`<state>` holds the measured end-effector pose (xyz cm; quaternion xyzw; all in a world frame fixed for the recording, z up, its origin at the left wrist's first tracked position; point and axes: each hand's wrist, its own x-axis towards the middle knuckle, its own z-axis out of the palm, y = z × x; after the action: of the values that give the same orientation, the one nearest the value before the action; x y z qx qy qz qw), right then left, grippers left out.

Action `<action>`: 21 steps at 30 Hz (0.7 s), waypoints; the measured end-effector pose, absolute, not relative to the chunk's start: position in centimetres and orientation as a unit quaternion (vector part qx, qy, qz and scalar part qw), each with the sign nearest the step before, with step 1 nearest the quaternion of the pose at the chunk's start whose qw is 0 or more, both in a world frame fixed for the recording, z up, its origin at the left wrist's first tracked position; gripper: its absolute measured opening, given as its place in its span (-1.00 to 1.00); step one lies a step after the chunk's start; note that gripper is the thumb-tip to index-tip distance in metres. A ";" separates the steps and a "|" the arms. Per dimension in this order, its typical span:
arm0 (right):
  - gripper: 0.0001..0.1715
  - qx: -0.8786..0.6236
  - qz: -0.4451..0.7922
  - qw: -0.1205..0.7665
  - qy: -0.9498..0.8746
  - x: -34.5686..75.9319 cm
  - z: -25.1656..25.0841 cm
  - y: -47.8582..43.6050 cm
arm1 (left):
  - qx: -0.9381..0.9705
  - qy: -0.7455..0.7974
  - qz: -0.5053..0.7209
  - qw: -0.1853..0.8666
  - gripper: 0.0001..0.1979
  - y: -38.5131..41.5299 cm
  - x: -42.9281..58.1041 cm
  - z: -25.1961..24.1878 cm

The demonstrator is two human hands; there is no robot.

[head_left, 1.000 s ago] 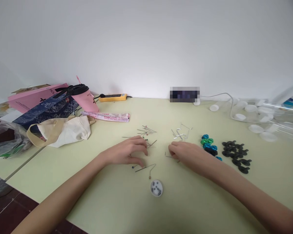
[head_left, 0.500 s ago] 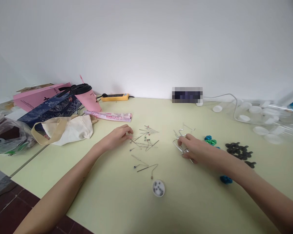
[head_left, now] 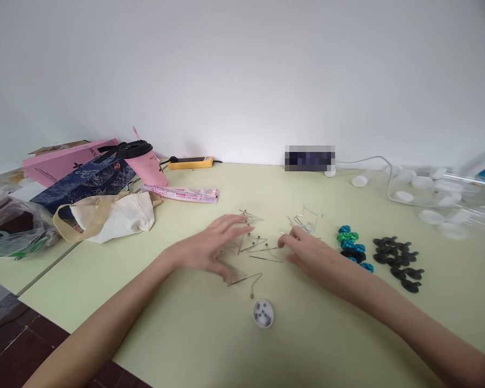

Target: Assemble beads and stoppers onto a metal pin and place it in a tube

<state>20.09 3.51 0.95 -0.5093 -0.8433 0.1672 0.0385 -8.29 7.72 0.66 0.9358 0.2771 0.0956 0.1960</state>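
Observation:
My left hand [head_left: 216,245] is open, its fingers spread low over a scatter of thin bent metal wires with small coloured beads [head_left: 258,245]. Some of those wires lie hidden beneath it. One more beaded wire [head_left: 246,279] lies by my left thumb. My right hand [head_left: 307,253] is closed, fingers bent down together at the near side of a small heap of plain silver bent wires [head_left: 307,222]. Whatever its fingertips hold is too small to make out. Nearer to me stands a small round white dish [head_left: 263,314] with several little grey pieces inside.
Blue and green shiny knobs [head_left: 351,245] and black winged pieces [head_left: 396,256] lie right of my right hand. Clear tubes with white caps [head_left: 424,183] are at the far right. A pink cup [head_left: 147,166], a cloth bag [head_left: 121,215] and a yellow power strip [head_left: 191,162] are left and back.
My left hand has moved right and spread over the beaded wires, some of which have shifted right. My right hand has let go of the silver wires and moved slightly left.

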 end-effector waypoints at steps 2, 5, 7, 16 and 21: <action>-0.66 -0.489 0.168 0.030 -0.855 20.0 0.7 3.4 | 0.957 0.233 0.063 0.158 0.05 7.0 -7.0 -0.3; -0.60 -0.504 0.155 0.028 -0.849 20.1 0.3 3.9 | 0.968 0.220 0.045 0.115 -0.05 6.5 -5.4 -1.8; -0.57 -0.521 0.148 0.030 -0.840 20.3 0.1 4.6 | 0.969 0.226 0.047 0.092 -0.15 6.5 -4.9 -2.3; -0.67 -0.545 0.185 0.055 -0.816 19.8 -0.2 4.3 | 0.915 0.368 0.164 0.020 -0.24 9.7 -4.9 -3.2; -0.63 -0.533 0.260 0.072 -0.802 17.3 -0.1 3.1 | 0.880 0.407 0.184 0.163 -0.36 11.6 -5.2 -3.8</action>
<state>17.30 3.08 -0.10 -0.5326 -0.8021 0.2604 0.0724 -5.17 11.62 -3.84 0.8797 0.4071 0.1840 0.1630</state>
